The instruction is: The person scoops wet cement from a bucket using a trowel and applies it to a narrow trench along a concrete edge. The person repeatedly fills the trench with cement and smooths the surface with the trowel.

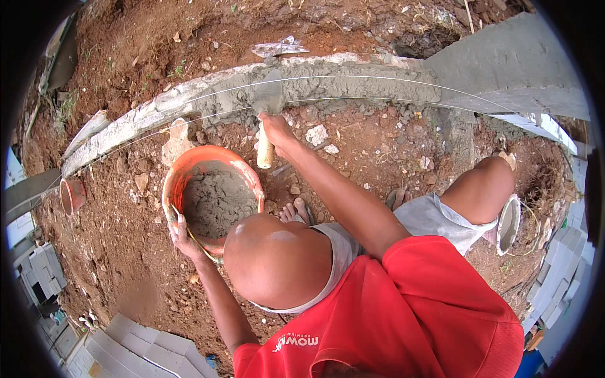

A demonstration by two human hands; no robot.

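Observation:
My right hand (pixel 276 132) is closed round the wooden handle of a trowel (pixel 269 94), whose grey blade lies against wet mortar (pixel 340 87) on top of a low wall footing. With my left hand (pixel 183 236) I grip the rim of an orange bucket (pixel 171 183) standing on the soil to the left of my knee. Grey mortar (pixel 217 195) fills part of that bucket. Two taut strings (pixel 353 77) run along the footing, one near each edge, and the trowel blade overlaps them.
A grey concrete column (pixel 510 63) rises at the right end of the footing. An orange pail (pixel 73 196) sits far left, and a mortar-smeared bucket (pixel 507 225) lies by my right leg. Stacked grey blocks (pixel 145 349) stand behind at lower left. Stones (pixel 317 134) dot the soil.

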